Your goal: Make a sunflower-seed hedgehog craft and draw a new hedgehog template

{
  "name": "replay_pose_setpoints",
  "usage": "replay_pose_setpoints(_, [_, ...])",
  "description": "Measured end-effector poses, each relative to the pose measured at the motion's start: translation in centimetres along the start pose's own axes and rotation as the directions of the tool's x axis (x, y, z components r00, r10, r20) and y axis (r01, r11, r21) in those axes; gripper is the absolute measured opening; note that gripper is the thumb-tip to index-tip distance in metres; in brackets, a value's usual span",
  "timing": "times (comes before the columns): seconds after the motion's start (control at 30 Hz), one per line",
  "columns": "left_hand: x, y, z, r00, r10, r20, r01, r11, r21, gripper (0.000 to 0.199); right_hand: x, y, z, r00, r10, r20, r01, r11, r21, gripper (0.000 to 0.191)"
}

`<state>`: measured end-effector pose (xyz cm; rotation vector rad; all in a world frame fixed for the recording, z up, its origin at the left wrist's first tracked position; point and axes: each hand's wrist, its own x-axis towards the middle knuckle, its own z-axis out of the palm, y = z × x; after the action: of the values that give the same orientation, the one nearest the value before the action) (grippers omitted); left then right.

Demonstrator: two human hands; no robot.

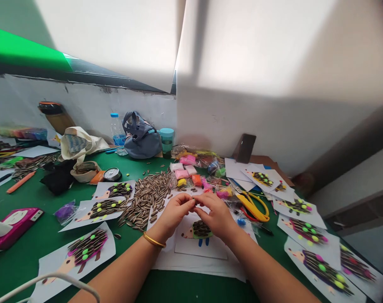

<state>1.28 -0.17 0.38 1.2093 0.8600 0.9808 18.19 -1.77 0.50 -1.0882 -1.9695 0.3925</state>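
My left hand (180, 210) and my right hand (214, 212) meet fingertip to fingertip, both pinched closed. Between them is a small dark piece that looks like a sunflower seed (195, 203), mostly covered by the fingers. Below them lies a hedgehog picture (187, 232) on white paper. Its green body (201, 229) carries dark seeds, and blue legs (203, 243) show underneath; my right hand hides part of it. A large heap of striped sunflower seeds (147, 193) spreads just left of my left hand, some lying on the paper.
Packets of coloured clay (187, 172) lie behind my hands. Yellow-handled scissors (254, 207) are at the right. Seed hedgehog pictures (84, 252) lie on both sides of the green table (175, 286). A pink box (17, 225), a blue bag (142, 141) and a leaning phone (246, 148) stand around.
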Motion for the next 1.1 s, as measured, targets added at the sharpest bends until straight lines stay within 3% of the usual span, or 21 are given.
replay_pose_setpoints(0.17, [-0.2, 0.2, 0.3, 0.999, 0.032, -0.019, -0.029, 0.993, 0.115, 0.018, -0.2, 0.3, 0.0, 0.996, -0.019, -0.088, 0.015, 0.999, -0.049, 0.015])
replay_pose_setpoints(0.43, [-0.6, 0.7, 0.4, 0.995, 0.034, 0.093, -0.065, 0.934, 0.350, 0.021, -0.1, 0.2, -0.1, 0.997, -0.065, -0.034, 0.064, 0.998, -0.016, 0.011])
replay_pose_setpoints(0.77, [-0.3, -0.8, 0.0, 0.997, 0.060, 0.049, -0.073, 0.943, 0.324, 0.010, -0.4, -0.5, 0.5, 0.998, -0.066, 0.013, 0.067, 0.991, -0.115, 0.014])
replay_pose_setpoints(0.93, [-0.1, -1.1, 0.0, 0.995, 0.099, 0.020, -0.100, 0.926, 0.364, 0.010, -0.5, -0.3, 1.0, 1.000, -0.020, -0.010, 0.019, 0.996, -0.089, 0.011])
replay_pose_setpoints(1.1, [0.3, -1.6, 0.1, 0.986, 0.164, -0.014, -0.140, 0.881, 0.451, 0.013, -0.3, -0.1, 1.1, 0.993, 0.117, -0.017, -0.117, 0.992, 0.037, 0.009])
